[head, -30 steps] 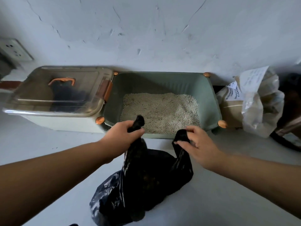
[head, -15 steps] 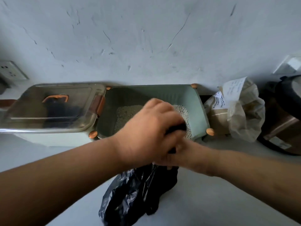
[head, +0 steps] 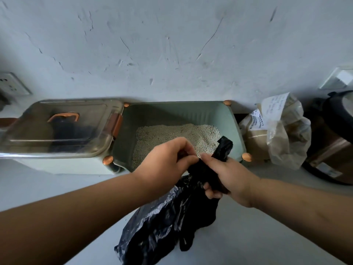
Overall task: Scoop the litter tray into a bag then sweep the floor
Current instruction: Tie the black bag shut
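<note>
Against the scuffed wall point(head: 172, 44) sits the green litter tray point(head: 172, 111), its near rim just behind the black bag point(head: 162, 222) on open floor point(head: 257, 236). The left hand point(head: 164, 159) pinches and the right hand point(head: 229, 175) clenches the bag's handles; the label point(head: 273, 106) on the clear sack point(head: 290, 146) seems printed but is unreadable.

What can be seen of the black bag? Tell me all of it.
The black bag is thin, glossy, crinkled plastic, hanging slack from both hands with its lower part crumpled on the pale floor in front of the litter tray. The right hand grips a bunched strip of it, whose end sticks up over the tray's near rim; the left hand pinches the plastic beside that. Its mouth looks gathered, its contents hidden.
</note>
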`<state>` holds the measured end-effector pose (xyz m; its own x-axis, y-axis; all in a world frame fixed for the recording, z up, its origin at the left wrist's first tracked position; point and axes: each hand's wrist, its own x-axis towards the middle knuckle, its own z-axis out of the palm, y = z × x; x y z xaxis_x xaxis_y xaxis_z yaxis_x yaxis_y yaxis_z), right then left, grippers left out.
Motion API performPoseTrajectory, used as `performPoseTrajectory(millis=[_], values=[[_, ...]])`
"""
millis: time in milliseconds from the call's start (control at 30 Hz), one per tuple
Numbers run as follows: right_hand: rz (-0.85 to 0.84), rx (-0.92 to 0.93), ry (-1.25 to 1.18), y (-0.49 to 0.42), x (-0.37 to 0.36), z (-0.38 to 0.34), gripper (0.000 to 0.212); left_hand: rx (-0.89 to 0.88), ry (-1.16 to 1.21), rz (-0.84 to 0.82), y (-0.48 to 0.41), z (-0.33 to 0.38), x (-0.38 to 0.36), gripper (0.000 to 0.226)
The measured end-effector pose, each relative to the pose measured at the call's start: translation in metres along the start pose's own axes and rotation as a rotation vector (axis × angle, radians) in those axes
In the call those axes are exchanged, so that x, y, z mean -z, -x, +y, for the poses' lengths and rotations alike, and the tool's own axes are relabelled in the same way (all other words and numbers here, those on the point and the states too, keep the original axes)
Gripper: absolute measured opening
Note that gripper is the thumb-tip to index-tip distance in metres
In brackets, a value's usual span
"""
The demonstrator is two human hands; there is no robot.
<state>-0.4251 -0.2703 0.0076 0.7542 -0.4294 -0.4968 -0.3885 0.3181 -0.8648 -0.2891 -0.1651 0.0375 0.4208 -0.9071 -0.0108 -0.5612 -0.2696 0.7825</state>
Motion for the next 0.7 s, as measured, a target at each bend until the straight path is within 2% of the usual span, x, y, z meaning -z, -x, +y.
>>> performPoseTrajectory(millis=[67, 133, 167, 200, 267, 333, 367, 400, 467, 533, 600, 700], values=[[-0.083, -0.049, -0.112, 0.0, 0.003, -0.002, 0.034, -0.067, 0.123, -0.039, 0.001, -0.005, 0.001, 0.029], [-0.226, -0.079, -0.188, 0.0, 0.007, -0.002, 0.027, -0.004, 0.131, -0.274, 0.003, -0.014, -0.002, 0.068], [-0.292, -0.079, -0.182, 0.001, 0.009, -0.004, 0.023, 0.055, 0.119, -0.412, 0.005, -0.019, -0.005, 0.071], [-0.352, -0.064, -0.136, 0.002, 0.011, -0.005, 0.02, 0.107, 0.122, -0.504, 0.006, -0.026, -0.009, 0.062], [-0.376, 0.067, 0.137, 0.001, 0.017, -0.002, 0.011, 0.182, 0.127, -0.494, 0.004, -0.039, -0.013, 0.036], [-0.25, 0.416, 0.758, -0.004, 0.023, 0.008, 0.014, 0.267, 0.176, -0.448, 0.0, -0.046, -0.012, 0.018], [-0.17, 0.565, 1.004, -0.008, 0.022, 0.015, 0.015, 0.31, 0.238, -0.468, -0.001, -0.047, -0.009, 0.02], [-0.083, 0.642, 1.132, -0.007, 0.019, 0.019, 0.014, 0.358, 0.328, -0.515, -0.002, -0.048, -0.007, 0.029], [0.022, 0.773, 1.151, -0.002, 0.009, 0.022, 0.02, 0.5, 0.547, -0.617, -0.004, -0.047, 0.0, 0.048], [0.026, 0.877, 1.168, 0.004, 0.002, 0.025, 0.029, 0.616, 0.671, -0.642, -0.005, -0.048, 0.005, 0.067], [0.04, 0.962, 1.274, 0.003, 0.003, 0.029, 0.037, 0.64, 0.72, -0.603, -0.006, -0.053, 0.007, 0.066], [-0.001, 0.966, 1.36, -0.002, 0.001, 0.035, 0.047, 0.663, 0.819, -0.558, -0.001, -0.055, 0.009, 0.054]])
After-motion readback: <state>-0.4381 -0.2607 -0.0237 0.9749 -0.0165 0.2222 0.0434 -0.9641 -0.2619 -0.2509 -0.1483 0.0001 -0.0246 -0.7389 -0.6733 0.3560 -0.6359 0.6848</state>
